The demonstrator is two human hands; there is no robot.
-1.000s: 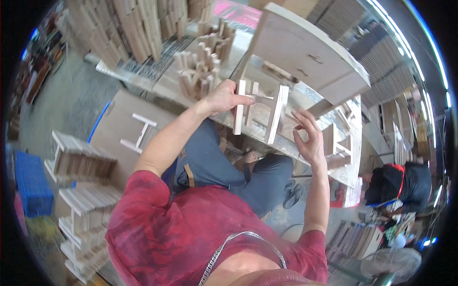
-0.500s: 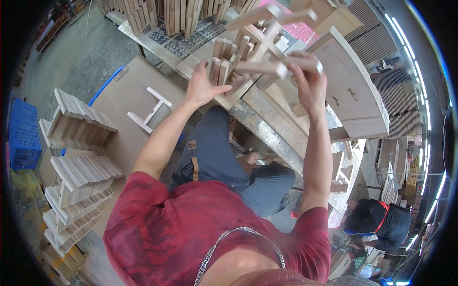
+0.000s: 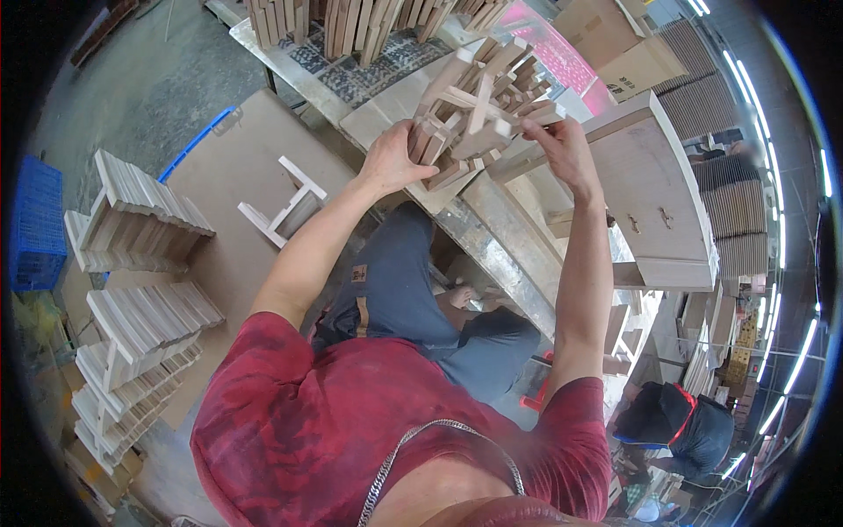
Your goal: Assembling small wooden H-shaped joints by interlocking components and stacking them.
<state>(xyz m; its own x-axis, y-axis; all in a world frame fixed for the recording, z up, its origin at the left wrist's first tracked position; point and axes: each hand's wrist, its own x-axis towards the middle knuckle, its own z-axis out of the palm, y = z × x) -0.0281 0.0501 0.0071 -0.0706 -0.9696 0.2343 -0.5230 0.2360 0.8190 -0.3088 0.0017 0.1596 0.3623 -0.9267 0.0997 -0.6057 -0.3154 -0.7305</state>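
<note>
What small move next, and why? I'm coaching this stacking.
Probably lower the wooden frame onto the pile of wood pieces under it. Both hands hold it: left hand at its near end, right hand at its far side, and it sits tilted just above the pile.

Tan cardboard boxes [image 3: 615, 39] beyond the workbench [image 3: 492, 237].

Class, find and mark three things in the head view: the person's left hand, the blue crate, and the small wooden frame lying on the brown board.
left hand [image 3: 391, 162], head view, back of the hand
blue crate [image 3: 35, 224], head view, side wall
small wooden frame [image 3: 283, 204], head view, middle rail
</note>
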